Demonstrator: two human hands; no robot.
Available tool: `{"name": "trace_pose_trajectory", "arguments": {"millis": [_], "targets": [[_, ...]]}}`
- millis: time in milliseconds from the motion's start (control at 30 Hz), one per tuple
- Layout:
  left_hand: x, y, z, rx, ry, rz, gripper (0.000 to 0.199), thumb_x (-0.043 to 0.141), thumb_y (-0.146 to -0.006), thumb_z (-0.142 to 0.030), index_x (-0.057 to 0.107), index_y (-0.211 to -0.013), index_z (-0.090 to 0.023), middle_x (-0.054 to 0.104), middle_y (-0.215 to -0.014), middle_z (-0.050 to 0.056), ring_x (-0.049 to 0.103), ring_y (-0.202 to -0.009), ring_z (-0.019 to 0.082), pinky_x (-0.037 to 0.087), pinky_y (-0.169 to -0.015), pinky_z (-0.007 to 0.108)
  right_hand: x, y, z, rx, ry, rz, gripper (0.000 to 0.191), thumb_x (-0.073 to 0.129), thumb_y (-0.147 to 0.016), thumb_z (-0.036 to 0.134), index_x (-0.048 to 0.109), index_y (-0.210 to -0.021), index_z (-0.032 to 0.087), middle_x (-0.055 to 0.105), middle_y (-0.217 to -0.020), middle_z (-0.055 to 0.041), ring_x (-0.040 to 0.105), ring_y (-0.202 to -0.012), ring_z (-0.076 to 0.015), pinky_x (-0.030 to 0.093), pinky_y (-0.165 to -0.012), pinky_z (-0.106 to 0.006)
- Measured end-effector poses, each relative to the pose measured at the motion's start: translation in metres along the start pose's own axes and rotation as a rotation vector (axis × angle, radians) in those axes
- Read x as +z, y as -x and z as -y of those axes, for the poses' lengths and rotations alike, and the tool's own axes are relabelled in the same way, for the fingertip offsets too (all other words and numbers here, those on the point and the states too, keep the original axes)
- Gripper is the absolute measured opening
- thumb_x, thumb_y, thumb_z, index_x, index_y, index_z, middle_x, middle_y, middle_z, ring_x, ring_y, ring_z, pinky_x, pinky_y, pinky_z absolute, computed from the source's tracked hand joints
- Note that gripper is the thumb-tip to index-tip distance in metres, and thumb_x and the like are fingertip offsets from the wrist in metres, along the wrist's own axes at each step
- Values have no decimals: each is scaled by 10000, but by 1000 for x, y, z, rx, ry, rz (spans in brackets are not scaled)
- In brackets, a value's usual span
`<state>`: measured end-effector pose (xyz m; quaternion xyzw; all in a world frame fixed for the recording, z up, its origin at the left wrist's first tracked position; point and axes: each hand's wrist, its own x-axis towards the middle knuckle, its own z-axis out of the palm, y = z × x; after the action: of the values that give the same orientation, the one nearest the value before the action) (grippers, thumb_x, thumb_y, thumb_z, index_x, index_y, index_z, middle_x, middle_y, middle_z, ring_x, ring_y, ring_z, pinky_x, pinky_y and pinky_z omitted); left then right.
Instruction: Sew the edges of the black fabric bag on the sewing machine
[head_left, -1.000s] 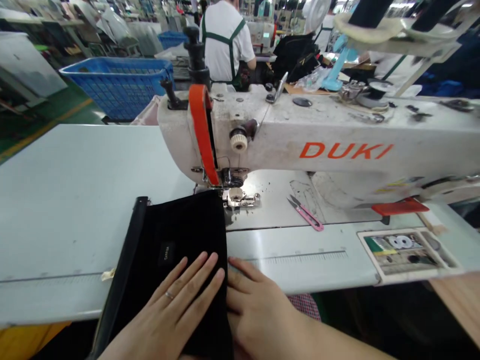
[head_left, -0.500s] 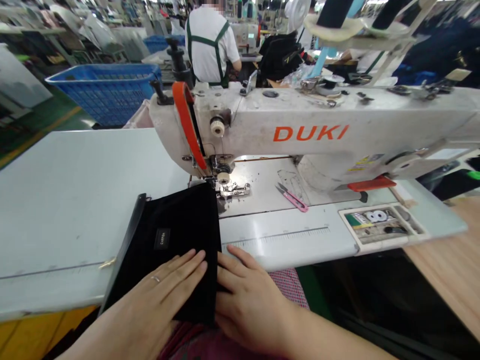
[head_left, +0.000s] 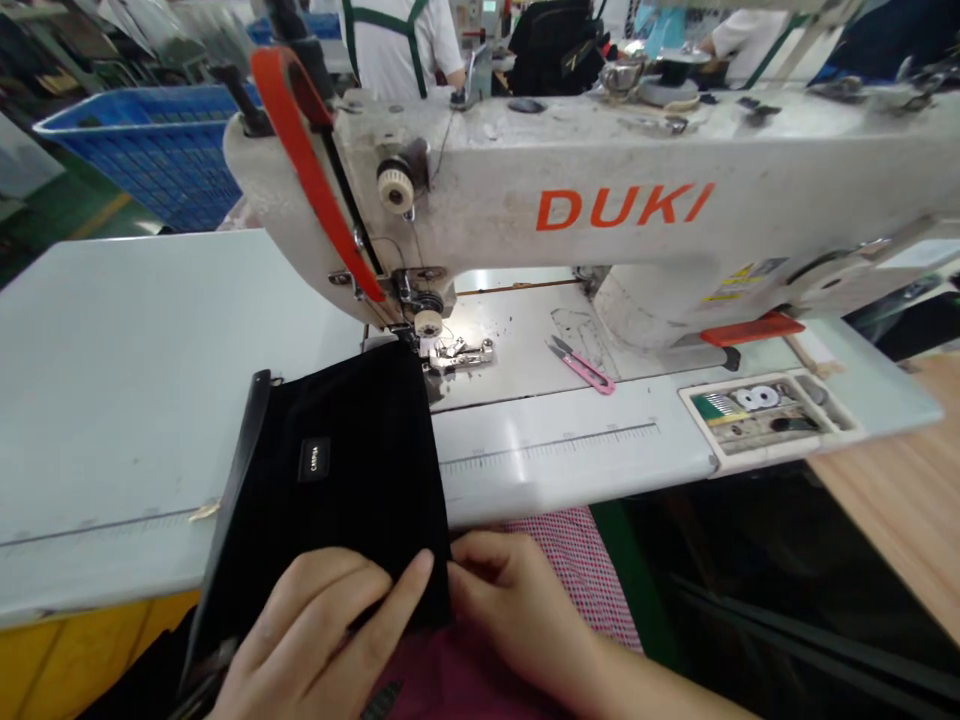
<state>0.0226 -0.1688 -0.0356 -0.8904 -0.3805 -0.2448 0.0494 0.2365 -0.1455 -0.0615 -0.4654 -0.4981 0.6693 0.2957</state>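
A black fabric bag piece (head_left: 367,450) lies on the machine bed with its top right corner at the presser foot of the sewing machine (head_left: 480,200). It bears a small dark label (head_left: 314,459) and a stiff dark strip along its left side. My left hand (head_left: 322,620) is on its lower part, fingers curled and the index finger stretched toward the right edge. My right hand (head_left: 517,590) pinches that right edge near the bottom, thumb and forefinger together. The needle tip is hidden behind the fabric and the foot.
Pink-handled thread snips (head_left: 583,366) lie on the machine bed. A tray of bobbins and needles (head_left: 769,415) is set into the table at right. Beyond the machine are a blue basket (head_left: 150,150) and a person in a white shirt (head_left: 405,45).
My left hand has gone from flat on the fabric to curled fingers. My right hand has closed into a pinch at the fabric's edge. The view has moved nearer the machine.
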Motion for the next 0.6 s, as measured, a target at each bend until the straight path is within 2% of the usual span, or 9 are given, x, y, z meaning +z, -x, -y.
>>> {"name": "trace_pose_trajectory", "arguments": {"millis": [67, 133, 200, 267, 400, 600], "targets": [[8, 1, -3, 26, 13, 36, 469, 486, -945, -63, 557, -1397, -165, 595, -1025, 59, 510, -1008, 192, 379, -996, 357, 3, -1, 0, 14, -33, 1, 258, 592, -838, 291, 606, -668, 97, 512, -618, 5, 402, -591, -71, 307, -546, -228], [16, 1, -4, 34, 19, 18, 405, 453, -961, -52, 596, -1333, -123, 614, -988, 58, 506, -960, 191, 378, -955, 375, 3, 0, 0, 52, -58, 23, 250, 577, -834, 276, 604, -662, 97, 544, -624, -7, 433, -580, -73, 301, -537, -226], [21, 2, -4, 48, 14, 15, 358, 500, -937, -26, 633, -1260, -105, 626, -959, 47, 514, -932, 181, 375, -942, 376, 2, 2, 1, 80, -86, 42, 235, 590, -828, 273, 633, -682, 94, 585, -651, -23, 475, -593, -82, 317, -546, -223], [23, 7, -5, 48, 43, 46, 376, 571, -895, -6, 639, -1249, -113, 615, -978, 46, 515, -951, 174, 389, -951, 373, 1, 5, 2, 98, -128, 56, 198, 616, -816, 264, 677, -736, 93, 607, -683, -28, 488, -607, -83, 335, -559, -219], [24, 20, -4, -57, 151, 164, 478, 599, -888, -27, 584, -1343, -171, 587, -1064, 43, 479, -1053, 184, 415, -980, 366, 1, 12, 6, 106, -130, 58, 167, 603, -817, 227, 662, -734, 94, 579, -671, -3, 442, -597, -57, 321, -550, -200], [25, 12, -5, -78, 244, 55, 384, 541, -918, 3, 617, -1252, -171, 594, -1054, 20, 490, -1021, 128, 414, -950, 282, 1, 17, 5, 147, -130, 89, 209, 640, -820, 297, 663, -775, 95, 629, -704, -30, 525, -631, -90, 346, -573, -223]]}}
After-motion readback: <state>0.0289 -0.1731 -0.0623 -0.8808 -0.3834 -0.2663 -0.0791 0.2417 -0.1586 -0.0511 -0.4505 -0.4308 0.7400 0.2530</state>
